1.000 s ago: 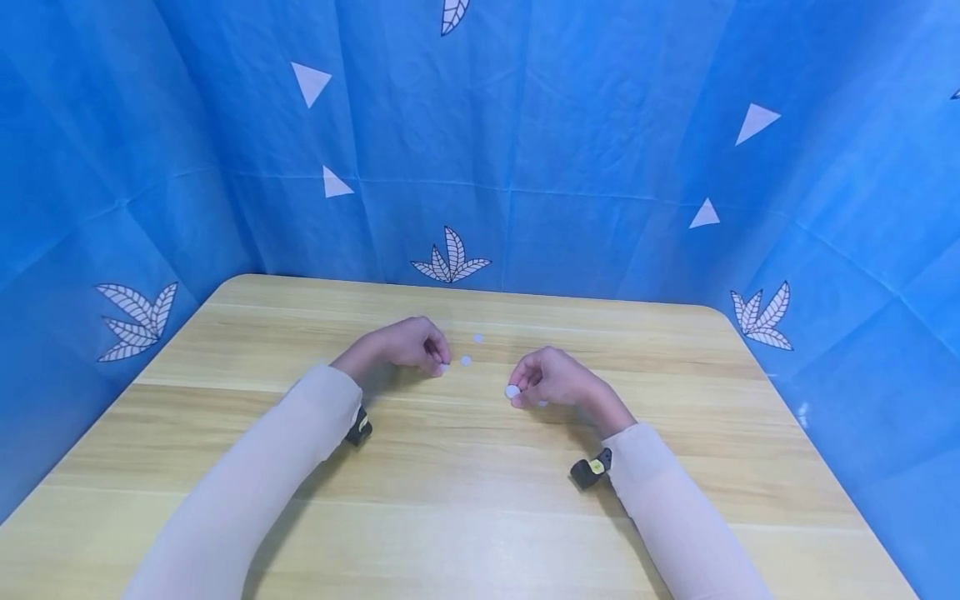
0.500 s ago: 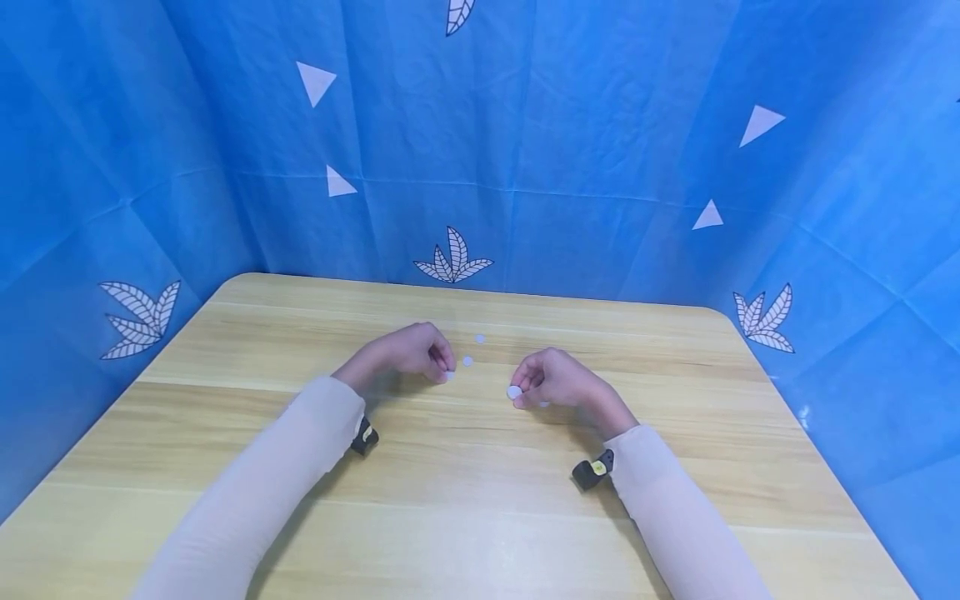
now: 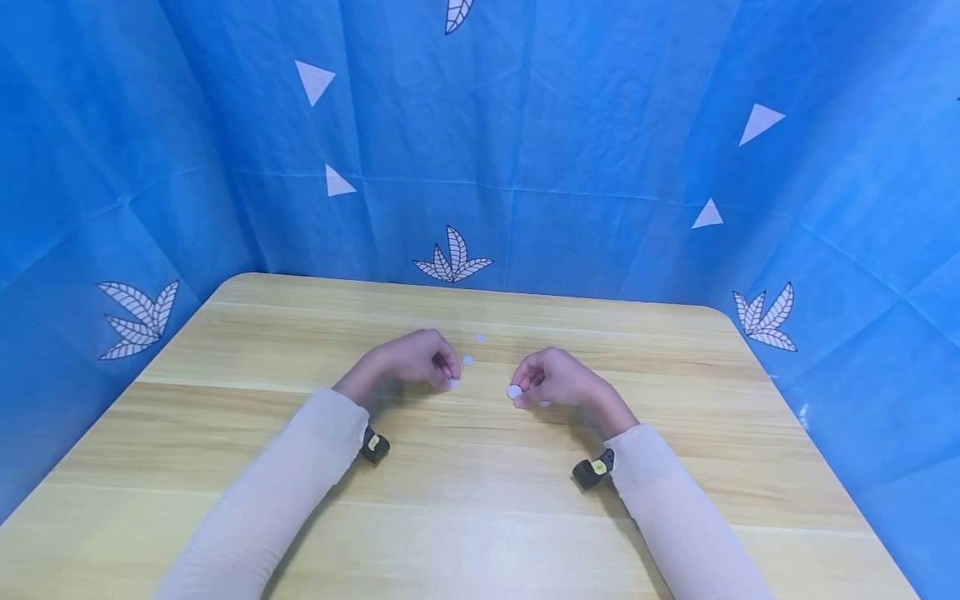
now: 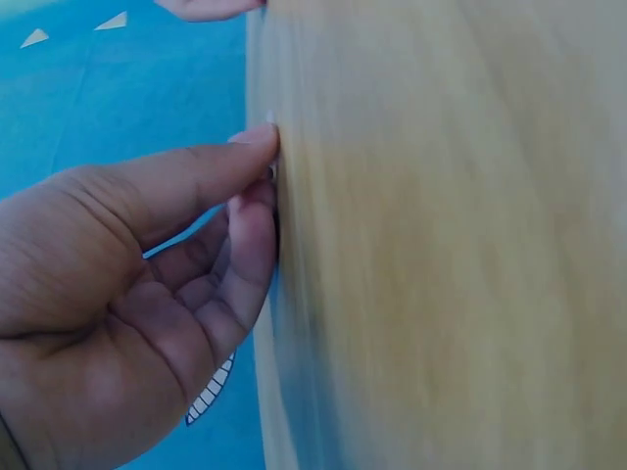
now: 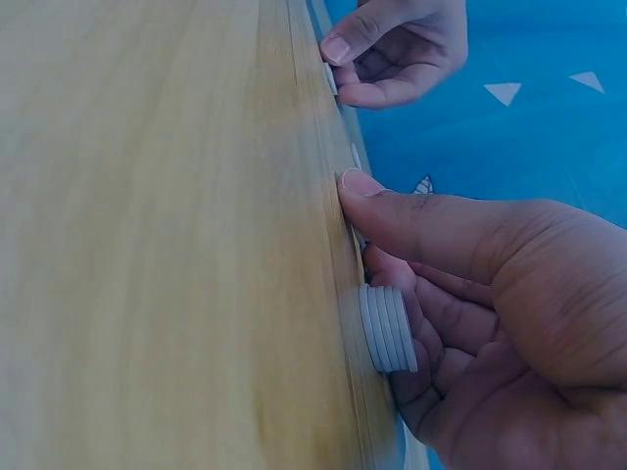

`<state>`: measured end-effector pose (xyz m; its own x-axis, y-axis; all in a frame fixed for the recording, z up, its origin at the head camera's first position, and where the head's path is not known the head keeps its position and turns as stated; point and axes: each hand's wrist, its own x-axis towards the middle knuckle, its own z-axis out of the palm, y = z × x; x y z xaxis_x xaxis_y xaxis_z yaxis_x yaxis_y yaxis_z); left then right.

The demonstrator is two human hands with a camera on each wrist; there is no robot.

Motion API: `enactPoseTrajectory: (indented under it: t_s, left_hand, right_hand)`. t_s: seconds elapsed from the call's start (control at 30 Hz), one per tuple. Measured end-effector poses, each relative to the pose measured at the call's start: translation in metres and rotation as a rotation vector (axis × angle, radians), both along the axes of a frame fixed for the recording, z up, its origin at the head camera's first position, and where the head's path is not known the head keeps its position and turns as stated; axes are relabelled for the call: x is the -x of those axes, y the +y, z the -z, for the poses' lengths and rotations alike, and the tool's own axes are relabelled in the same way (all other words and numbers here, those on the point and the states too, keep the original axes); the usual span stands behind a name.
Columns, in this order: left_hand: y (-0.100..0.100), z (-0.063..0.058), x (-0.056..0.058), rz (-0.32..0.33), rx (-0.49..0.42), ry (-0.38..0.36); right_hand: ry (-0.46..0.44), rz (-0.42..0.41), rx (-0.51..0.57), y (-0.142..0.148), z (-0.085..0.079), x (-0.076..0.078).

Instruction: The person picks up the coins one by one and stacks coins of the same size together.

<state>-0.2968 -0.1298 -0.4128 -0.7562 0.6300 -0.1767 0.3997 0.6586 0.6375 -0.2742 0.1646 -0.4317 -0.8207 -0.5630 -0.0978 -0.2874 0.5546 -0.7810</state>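
In the head view my left hand [image 3: 420, 358] pinches a small white round disc [image 3: 454, 383] low over the wooden table. The left wrist view shows its thumb [image 4: 211, 181] and forefinger meeting, the disc mostly hidden between them. To the right, my right hand [image 3: 555, 379] pinches another white disc [image 3: 514, 391] between thumb and fingertips. A short stack of white discs [image 5: 387, 329] stands beside the curled fingers of that hand in the right wrist view. Two loose white discs lie beyond the hands, a nearer disc [image 3: 468, 360] and a farther disc [image 3: 481, 338].
The light wooden table [image 3: 480, 517] has rounded far corners. A blue patterned curtain [image 3: 585, 150] encloses its back and sides. A black wrist camera [image 3: 374, 446] hangs at the left sleeve, and a similar camera [image 3: 592, 469] at the right sleeve.
My left hand has slid a little to the right and nearer to me, carrying its disc along. The right hand and the loose discs stay where they were.
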Motion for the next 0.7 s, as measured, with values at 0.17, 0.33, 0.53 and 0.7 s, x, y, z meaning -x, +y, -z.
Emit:
enactPoseTrajectory:
  t_s: [0.17,0.33,0.53,0.7]
  left_hand:
    - [-0.0034,0.0037,-0.0042,-0.003,-0.037,-0.008]
    - [-0.0062,0.0080,-0.0061,0.005,-0.064,-0.001]
    - [-0.0064,0.0094,-0.0072,0.009,-0.070,-0.001]
    - [-0.0063,0.0089,-0.0088,0.006,-0.064,0.011]
  right_hand:
    - [-0.001,-0.002,0.000,-0.0011,-0.0018,-0.0016]
    - [0.003,-0.006,-0.004,-0.0015,-0.0023,-0.0024]
    - [0.006,-0.008,-0.011,-0.0006,-0.0022,-0.0020]
    - [0.014,-0.009,-0.011,-0.0007,-0.0016,-0.0018]
